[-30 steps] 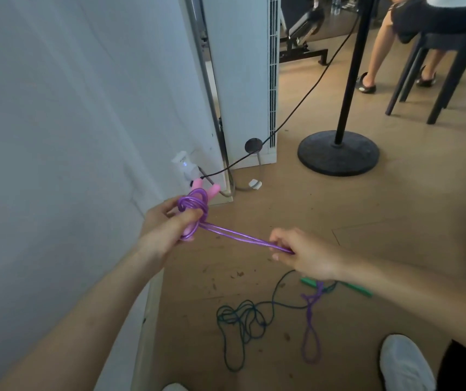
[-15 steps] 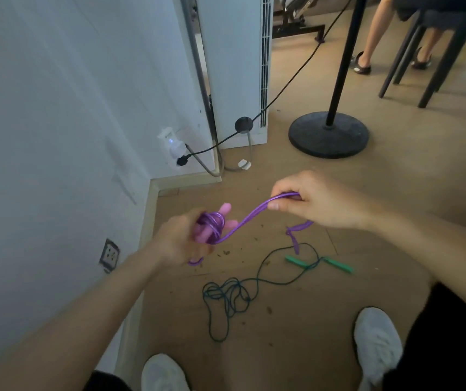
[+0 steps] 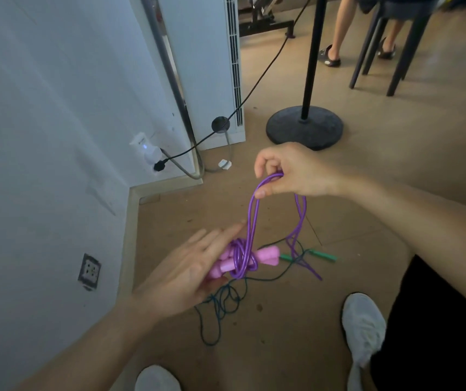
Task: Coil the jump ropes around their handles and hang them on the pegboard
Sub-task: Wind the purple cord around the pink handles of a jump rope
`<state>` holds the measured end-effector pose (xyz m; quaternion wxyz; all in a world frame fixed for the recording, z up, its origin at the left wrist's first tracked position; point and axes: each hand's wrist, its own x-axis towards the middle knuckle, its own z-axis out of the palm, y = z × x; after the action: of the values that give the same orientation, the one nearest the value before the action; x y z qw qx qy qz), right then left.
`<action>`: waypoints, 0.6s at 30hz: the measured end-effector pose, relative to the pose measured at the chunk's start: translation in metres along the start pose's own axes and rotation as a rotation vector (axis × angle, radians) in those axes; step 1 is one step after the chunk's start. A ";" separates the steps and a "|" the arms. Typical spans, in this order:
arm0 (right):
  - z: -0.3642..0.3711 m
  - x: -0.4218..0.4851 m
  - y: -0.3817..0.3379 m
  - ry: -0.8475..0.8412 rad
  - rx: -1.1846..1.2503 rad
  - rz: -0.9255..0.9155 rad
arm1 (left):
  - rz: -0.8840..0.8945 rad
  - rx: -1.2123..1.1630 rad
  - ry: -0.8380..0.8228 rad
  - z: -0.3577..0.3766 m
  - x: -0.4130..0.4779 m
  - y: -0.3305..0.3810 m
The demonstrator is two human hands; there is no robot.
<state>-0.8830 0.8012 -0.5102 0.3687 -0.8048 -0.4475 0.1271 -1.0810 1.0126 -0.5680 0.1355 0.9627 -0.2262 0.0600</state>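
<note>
Left hand (image 3: 186,272) lower centre holds pink handles (image 3: 267,255) wrapped in purple rope (image 3: 240,262), fingers straight; right hand (image 3: 291,173) pinches rope loop above.

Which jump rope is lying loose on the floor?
The dark green rope with green handles; the purple rope is held by left hand and right hand.

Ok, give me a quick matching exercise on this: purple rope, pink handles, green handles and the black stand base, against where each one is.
1 purple rope
2 pink handles
3 green handles
4 black stand base

A on the floor, carrying an upright pole
B held by the left hand
C lying loose on the floor
D pinched by the right hand

Pairs: 1-D, 2-B, 3-C, 4-A
</note>
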 end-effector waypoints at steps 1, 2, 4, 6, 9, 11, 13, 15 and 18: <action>-0.001 0.001 0.001 -0.011 -0.012 0.005 | 0.021 0.008 -0.008 -0.001 -0.001 0.001; -0.002 0.002 0.002 -0.025 -0.024 0.010 | 0.048 0.037 -0.020 -0.001 -0.001 0.002; -0.003 0.003 0.003 -0.048 -0.031 0.028 | 0.095 0.082 -0.045 -0.003 0.000 0.005; -0.004 0.004 0.003 -0.060 -0.044 0.032 | 0.102 0.074 -0.037 -0.006 0.003 0.004; -0.004 0.004 0.007 -0.070 -0.062 0.040 | 0.034 -0.103 0.023 -0.010 0.005 0.000; -0.002 0.005 0.013 -0.076 -0.059 0.057 | -0.070 -0.295 0.106 -0.010 0.004 0.001; -0.001 0.007 0.018 -0.080 -0.034 0.060 | -0.192 -0.575 0.176 -0.012 0.005 0.006; -0.001 0.008 0.022 -0.089 0.001 0.066 | -0.313 -0.863 0.240 -0.015 0.007 0.008; -0.001 0.009 0.028 -0.121 0.013 0.086 | -0.442 -1.055 0.376 -0.019 0.008 0.000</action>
<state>-0.8594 0.7988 -0.5280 0.3404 -0.8115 -0.4333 0.1944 -1.0749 1.0146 -0.5487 0.6420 0.7626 0.0077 0.0792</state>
